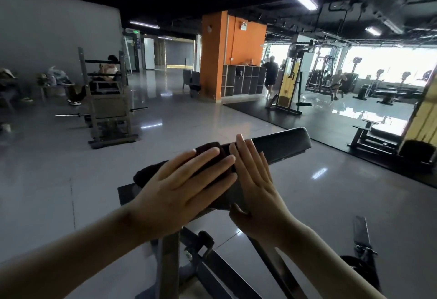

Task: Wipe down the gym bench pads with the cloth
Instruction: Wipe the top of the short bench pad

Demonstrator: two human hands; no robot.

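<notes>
Two palms down: left hand point(186, 190), fingers straight, is pressing the dark brown cloth point(151, 171) onto the black cushioned bench pad point(283, 142); right hand point(255, 187), fingers straight too, is apparently steadying that surface.

Black bench pad point(283, 145) on a metal frame point(168, 263), dark cloth point(151, 171) across its near end.

Left hand point(186, 183) lies flat on a dark cloth point(151, 171) atop the bench pad point(281, 145) — right hand point(255, 180) rests flat beside it, fingers straight, touching the pad.
</notes>
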